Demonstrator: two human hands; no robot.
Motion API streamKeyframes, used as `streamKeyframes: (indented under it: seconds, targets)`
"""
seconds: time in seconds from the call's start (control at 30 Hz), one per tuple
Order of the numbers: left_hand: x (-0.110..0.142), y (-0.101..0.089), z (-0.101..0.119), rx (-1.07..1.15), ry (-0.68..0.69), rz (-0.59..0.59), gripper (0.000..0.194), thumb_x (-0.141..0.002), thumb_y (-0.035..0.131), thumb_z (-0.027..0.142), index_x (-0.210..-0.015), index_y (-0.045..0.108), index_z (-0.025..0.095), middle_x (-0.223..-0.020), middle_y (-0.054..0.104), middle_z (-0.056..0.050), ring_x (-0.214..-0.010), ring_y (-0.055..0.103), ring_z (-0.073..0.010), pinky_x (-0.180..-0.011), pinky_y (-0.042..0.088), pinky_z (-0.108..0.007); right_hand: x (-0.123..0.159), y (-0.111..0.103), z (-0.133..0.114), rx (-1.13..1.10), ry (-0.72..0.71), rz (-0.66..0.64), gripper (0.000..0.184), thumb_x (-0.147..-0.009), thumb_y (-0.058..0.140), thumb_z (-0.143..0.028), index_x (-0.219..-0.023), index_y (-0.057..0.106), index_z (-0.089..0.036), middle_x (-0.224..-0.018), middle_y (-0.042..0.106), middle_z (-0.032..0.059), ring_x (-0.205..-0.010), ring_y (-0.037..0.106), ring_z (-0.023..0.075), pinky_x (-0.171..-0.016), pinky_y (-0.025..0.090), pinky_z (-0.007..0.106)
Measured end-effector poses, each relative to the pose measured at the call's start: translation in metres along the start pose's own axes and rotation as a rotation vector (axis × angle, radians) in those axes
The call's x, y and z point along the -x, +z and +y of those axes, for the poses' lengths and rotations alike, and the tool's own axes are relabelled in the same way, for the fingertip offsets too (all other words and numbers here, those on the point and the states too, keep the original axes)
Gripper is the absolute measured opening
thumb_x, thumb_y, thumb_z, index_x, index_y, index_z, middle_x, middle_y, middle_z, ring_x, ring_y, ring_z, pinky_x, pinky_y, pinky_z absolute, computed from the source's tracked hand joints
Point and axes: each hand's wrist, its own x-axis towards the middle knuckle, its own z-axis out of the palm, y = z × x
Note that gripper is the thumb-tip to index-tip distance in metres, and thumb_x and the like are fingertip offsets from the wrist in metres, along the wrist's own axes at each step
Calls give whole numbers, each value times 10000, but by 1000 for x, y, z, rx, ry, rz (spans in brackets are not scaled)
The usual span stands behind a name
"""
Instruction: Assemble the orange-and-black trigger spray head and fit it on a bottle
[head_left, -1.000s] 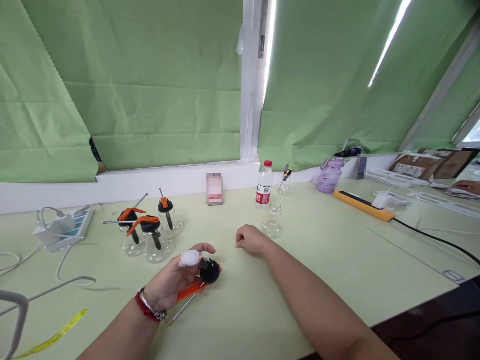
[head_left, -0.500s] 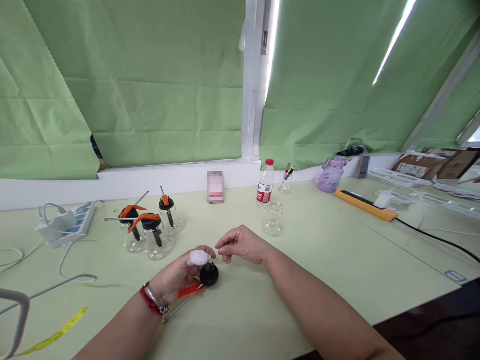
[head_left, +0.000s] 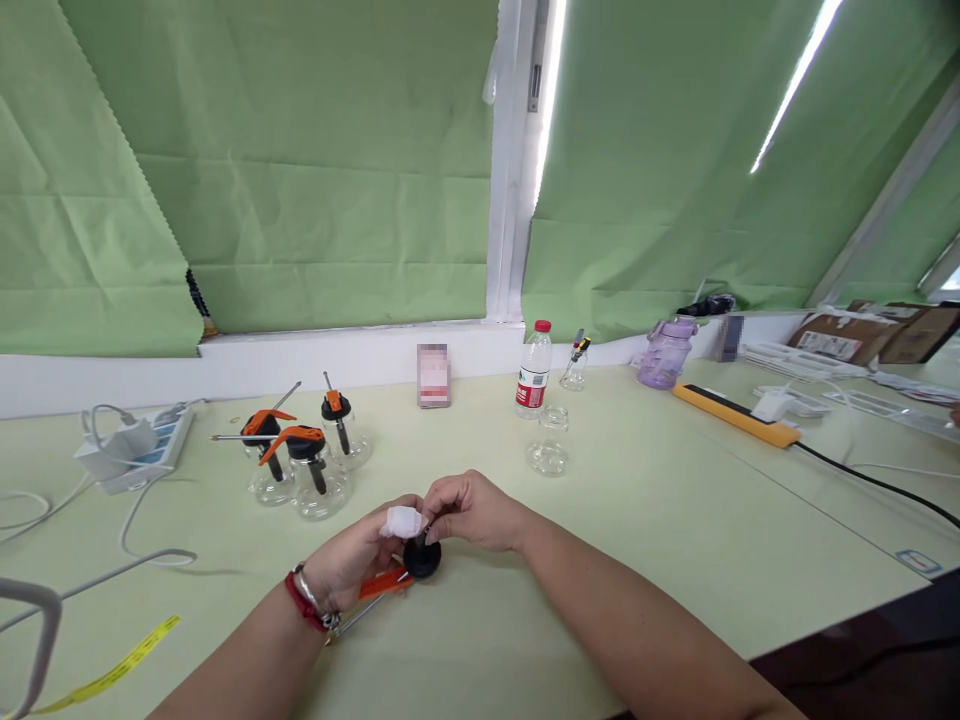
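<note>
Both hands (head_left: pixel 420 535) pinch black cap (head_left: pixel 421 558) | three bottles (head_left: pixel 304 472) (capped) behind-left | glass jar (head_left: pixel 549 450) behind

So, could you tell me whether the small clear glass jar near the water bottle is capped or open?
Open: the small clear glass jar stands upright with a bare mouth, no cap on it.

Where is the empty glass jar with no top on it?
In the head view, the open glass jar stands right of centre on the table, just in front of the red-capped water bottle.

Single head view, looking forward and down across the table (head_left: pixel 675 520). Faces the green blinds (head_left: pixel 300 180) behind the table. Table's near edge sits close below the camera.
</note>
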Motion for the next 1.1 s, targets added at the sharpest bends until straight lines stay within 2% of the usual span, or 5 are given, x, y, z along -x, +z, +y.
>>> streamKeyframes:
  seconds: [0.23,0.63,0.8,0.93,1.1]
  targets:
    - [0,0,-1,-47,12,6,205,-677,570,329,-816,545,180,-729,552,-11,-653,529,-157,-523,394,-245,-1,-1,1,-3,27,-47,202,-580,784,-242,-734,699,-142,-744,599,5,-728,571,140,-722,454,297]
    - [-1,0,-1,-15,-5,-31,205,-687,547,310,-852,532,189,-761,582,-27,-647,544,-175,-506,405,-271,-1,-2,7,-150,135,-63,306,-522,818,-238,-758,662,-124,-735,646,11,-711,605,139,-729,469,313]
    - [0,-1,-2,-4,-6,-4,186,-699,544,307,-841,526,187,-725,584,-18,-627,535,-163,-501,413,-265,0,-3,5,-116,150,-51,351,-480,836,-238,-761,659,-122,-703,627,-1,-673,585,122,-688,466,291]
    - [1,0,-1,7,-15,4,203,-699,558,330,-844,530,190,-689,571,-4,-623,535,-165,-491,422,-263,0,-3,3,-60,101,-52,402,-486,834,-252,-835,674,-129,-720,605,-10,-667,552,104,-660,451,265]
    - [0,0,-1,12,-26,7,223,-687,573,343,-848,540,193,-671,569,-1,-601,533,-162,-488,430,-266,0,-3,7,-57,120,-30,370,-487,834,-268,-755,619,-130,-709,594,-16,-645,548,99,-641,459,265]
